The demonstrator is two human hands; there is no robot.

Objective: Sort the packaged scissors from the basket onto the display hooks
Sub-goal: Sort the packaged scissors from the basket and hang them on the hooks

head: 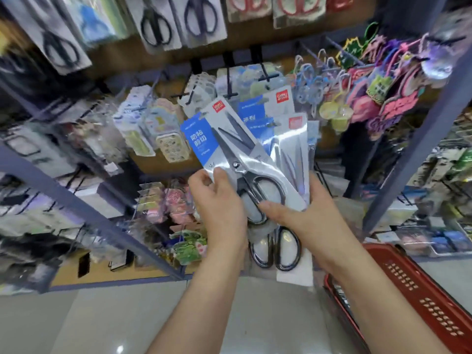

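I hold a fanned stack of packaged scissors in front of the display rack. The front pack (229, 144), white and blue with black-handled scissors, tilts to the left. My left hand (219, 200) pinches its lower left edge, thumb on the front. My right hand (304, 213) grips the stack from the right, thumb laid across the front pack's handles. Behind it show two more packs (286, 134), and another pair of black handles (275, 249) hangs below my hands. Empty black display hooks (229, 94) stick out just above the packs. The red basket (419, 295) sits at the lower right.
More packaged scissors (155, 24) hang on the top row. Stationery packs (153, 129) fill hooks to the left, and colourful keychains (378, 95) hang at the right. Blue shelf uprights (84, 208) frame the racks. Pale floor tiles (102, 323) lie below.
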